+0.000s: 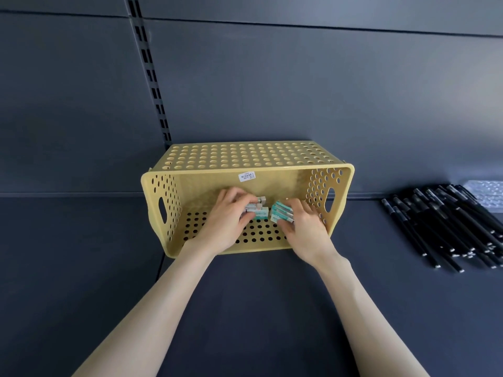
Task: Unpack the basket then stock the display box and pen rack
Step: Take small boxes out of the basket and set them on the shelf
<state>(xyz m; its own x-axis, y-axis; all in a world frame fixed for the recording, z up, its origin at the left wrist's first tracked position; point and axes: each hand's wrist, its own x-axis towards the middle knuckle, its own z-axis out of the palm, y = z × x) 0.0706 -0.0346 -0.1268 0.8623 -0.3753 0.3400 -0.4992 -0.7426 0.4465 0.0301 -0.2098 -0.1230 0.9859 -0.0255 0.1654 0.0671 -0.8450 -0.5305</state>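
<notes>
A yellow perforated basket (245, 156) lies tipped on its side on the dark shelf, its opening facing me. Both my hands reach inside it. My left hand (226, 216) grips a small bunch of teal-and-white eraser packs (257, 212). My right hand (304, 227) grips a second stack of the same packs (280, 213), fanned between fingers and thumb. The two bunches sit side by side, nearly touching, just above the basket's lower wall. A heap of black pens (446, 224) lies on the shelf at the far right.
A clear plastic tray (487, 193) lies behind the pens at the right edge. The dark back panel with a slotted upright (152, 77) rises behind the basket. The dark shelf surface (68, 254) stretches left of the basket and in front of it.
</notes>
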